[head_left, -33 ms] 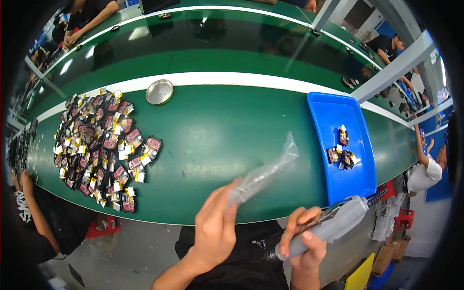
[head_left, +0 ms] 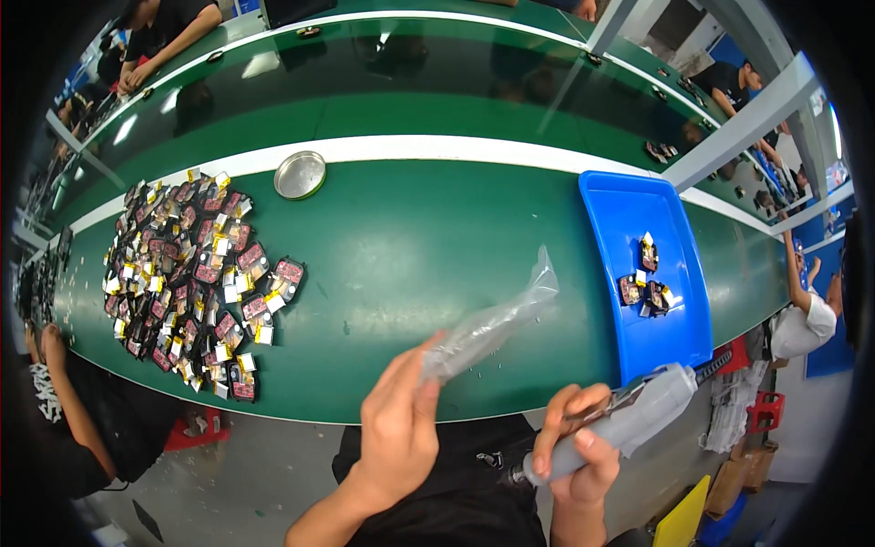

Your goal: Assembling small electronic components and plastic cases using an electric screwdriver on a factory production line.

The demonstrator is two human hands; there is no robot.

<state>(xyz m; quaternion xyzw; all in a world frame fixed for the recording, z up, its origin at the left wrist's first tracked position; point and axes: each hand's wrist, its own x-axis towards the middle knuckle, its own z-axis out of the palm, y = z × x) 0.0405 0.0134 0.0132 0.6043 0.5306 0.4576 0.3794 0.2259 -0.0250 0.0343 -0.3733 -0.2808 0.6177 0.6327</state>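
Note:
My left hand (head_left: pixel 401 419) pinches the near end of a clear plastic bag (head_left: pixel 488 333), whose far end points up and right above the green table. In my right hand (head_left: pixel 579 447) is a grey electric screwdriver (head_left: pixel 638 415), its bit end pointing toward my body and its cord running off to the right. The screwdriver lies tilted across the palm, below the blue tray's near edge. A few tiny specks, perhaps screws (head_left: pixel 478 372), lie on the table under the bag; some may be hidden by it.
Left on the table (head_left: pixel 392 237) spreads a pile of small black-and-pink electronic assemblies (head_left: pixel 182 273) with white and yellow parts. A round metal tin (head_left: pixel 300 175) stands near the back edge. The blue tray (head_left: pixel 597 237) at right holds 3 assemblies. Another person's arm (head_left: pixel 68 392) is at far left.
My left hand and the plastic bag have shifted slightly left, uncovering more of the tiny specks. The right hand with the screwdriver has barely moved.

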